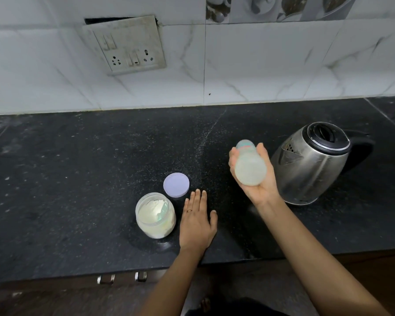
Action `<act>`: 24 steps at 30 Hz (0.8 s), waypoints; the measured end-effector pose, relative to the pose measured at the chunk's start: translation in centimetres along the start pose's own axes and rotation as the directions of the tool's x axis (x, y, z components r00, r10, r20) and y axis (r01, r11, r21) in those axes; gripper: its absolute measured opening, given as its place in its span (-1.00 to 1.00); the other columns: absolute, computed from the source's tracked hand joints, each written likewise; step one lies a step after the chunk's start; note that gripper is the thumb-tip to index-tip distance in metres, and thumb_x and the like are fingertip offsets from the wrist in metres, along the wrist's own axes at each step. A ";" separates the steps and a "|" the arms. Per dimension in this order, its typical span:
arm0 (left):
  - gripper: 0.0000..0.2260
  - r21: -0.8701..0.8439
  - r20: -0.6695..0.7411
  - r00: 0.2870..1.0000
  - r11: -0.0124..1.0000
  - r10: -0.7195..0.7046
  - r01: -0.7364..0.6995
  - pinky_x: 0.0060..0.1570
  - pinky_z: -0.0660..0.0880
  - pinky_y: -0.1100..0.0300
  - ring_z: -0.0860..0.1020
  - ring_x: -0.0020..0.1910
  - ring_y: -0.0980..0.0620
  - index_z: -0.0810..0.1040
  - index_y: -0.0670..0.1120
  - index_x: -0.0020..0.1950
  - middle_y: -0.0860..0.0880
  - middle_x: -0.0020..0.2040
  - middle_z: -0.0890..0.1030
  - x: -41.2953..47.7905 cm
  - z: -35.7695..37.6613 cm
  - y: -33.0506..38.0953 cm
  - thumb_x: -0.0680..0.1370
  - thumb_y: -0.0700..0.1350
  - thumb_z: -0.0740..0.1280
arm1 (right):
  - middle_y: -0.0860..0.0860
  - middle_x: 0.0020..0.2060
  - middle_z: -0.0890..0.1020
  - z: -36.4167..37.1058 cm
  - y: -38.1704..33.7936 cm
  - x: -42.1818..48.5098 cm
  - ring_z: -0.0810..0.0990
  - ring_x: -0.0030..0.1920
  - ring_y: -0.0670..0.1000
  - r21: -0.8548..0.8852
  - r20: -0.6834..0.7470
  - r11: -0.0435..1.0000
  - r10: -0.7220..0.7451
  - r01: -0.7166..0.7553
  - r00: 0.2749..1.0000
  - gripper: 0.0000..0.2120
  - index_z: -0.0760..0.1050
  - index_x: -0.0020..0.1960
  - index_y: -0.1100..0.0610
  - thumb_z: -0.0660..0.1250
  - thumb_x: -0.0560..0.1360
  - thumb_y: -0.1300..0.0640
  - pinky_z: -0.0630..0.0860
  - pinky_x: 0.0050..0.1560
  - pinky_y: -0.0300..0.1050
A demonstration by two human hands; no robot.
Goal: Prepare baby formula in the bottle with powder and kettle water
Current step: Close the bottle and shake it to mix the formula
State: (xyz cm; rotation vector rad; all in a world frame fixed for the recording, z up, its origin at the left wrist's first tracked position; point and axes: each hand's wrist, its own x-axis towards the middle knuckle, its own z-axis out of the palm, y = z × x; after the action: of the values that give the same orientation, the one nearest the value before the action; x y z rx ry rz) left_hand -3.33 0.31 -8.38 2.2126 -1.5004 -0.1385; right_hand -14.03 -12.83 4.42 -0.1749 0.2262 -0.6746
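My right hand [258, 179] holds a baby bottle [250, 166] above the black counter, palm up, fingers and thumb curled round it. The bottle is tilted with its base toward me, and the contents look milky white. My left hand [197, 222] lies flat on the counter with straight fingers, just right of an open clear jar of white powder [155, 216]. A pale green scoop is stuck in the powder. The jar's lilac lid [176, 184] lies flat behind the jar. A steel electric kettle [315, 163] with a black lid stands right of the bottle.
The black stone counter [78, 179] runs the full width, with its front edge near my forearms. A white tiled wall with a switch and socket plate [126, 44] stands behind. Two cabinet handles [122, 278] show below the counter edge.
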 end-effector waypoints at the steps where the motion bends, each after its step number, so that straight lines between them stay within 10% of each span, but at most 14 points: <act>1: -0.46 -0.005 -0.007 1.000 1.000 0.003 -0.003 0.45 -0.03 0.14 0.29 0.46 -0.07 0.37 -0.20 0.45 -0.17 0.44 0.38 0.0 0.0 0.0 0.54 0.05 0.09 | 0.17 0.03 0.51 0.7 0.3 -0.1 0.61 -0.15 0.09 0.013 0.061 0.998 0.060 -0.061 0.996 -0.34 0.32 0.29 0.28 0.53 0.34 0.07 0.63 -0.20 0.00; 20: -0.44 -0.004 -0.010 1.000 1.000 -0.005 0.005 0.46 -0.08 0.16 0.25 0.48 -0.06 0.33 -0.19 0.47 -0.16 0.46 0.35 0.0 0.2 -0.2 0.54 0.06 0.06 | 0.13 -0.02 0.57 2.1 1.9 -1.7 0.62 -0.17 0.05 -0.104 0.013 0.994 0.043 -0.041 0.999 -0.27 0.40 0.23 0.25 0.64 0.15 0.17 0.63 -0.16 -0.02; 24: -0.44 -0.008 -0.004 1.000 1.000 -0.004 0.004 0.46 -0.08 0.15 0.24 0.49 -0.05 0.32 -0.18 0.48 -0.15 0.47 0.34 0.1 0.2 -0.2 0.54 0.07 0.05 | 0.21 -0.08 0.57 3.6 1.6 -1.9 0.63 -0.10 0.15 -0.129 -0.054 0.983 -0.139 0.132 0.989 -0.29 0.44 0.13 0.30 0.66 0.07 0.18 0.56 -0.03 0.31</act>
State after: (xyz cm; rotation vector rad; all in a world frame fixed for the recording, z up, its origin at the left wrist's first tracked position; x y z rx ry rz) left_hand -3.19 0.24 -8.61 2.2084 -1.4905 -0.1406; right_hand -13.52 -10.11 7.81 -0.2913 0.3191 -0.8026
